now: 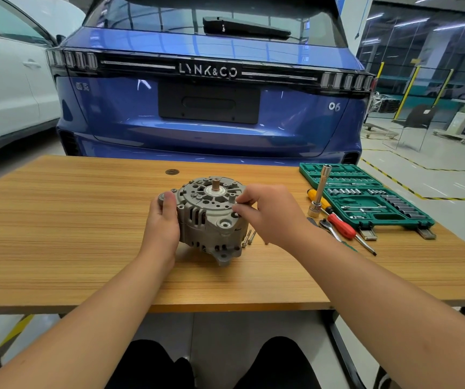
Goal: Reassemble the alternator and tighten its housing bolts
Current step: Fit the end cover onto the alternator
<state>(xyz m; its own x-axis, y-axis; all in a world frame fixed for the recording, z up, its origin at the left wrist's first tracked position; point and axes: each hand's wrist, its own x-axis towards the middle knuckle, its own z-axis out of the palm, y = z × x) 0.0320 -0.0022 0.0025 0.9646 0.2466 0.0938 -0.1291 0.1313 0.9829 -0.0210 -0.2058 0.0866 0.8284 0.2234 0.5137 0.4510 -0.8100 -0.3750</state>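
Dark-trousered knees sit at the bottom edge, closest to the lens, with two bare forearms reaching forward over the near lip of a wood-grain worktop (57, 220). Beyond it stands the tail of a blue car (208, 113), with a white one to the left.

At the worktop's centre the alternator (211, 217) stands on end, its shaft stub pointing straight up, so its long axis runs vertical. The left hand (162, 220) steadies the left flank, thumb lying along the casing and fingers curled round what looks like a mounting lug.

The right hand (267, 214) comes in from the right and slightly above, wrist raised. Its fingers (244, 204) are bunched at the housing's upper right rim, pinching something too small to identify, probably a housing bolt being started by hand. The right hand is the nearer one to the loose bolts (248, 237) lying just beside the alternator's right base.

An open green socket case (365, 192) lies at the right end. Before it are a socket on an upright extension bar (320, 189), a ratchet (328, 226), a red-handled screwdriver (343, 226) and a yellow-handled one (316, 196). None of them is in use, which suggests that tightening has yet to begin.
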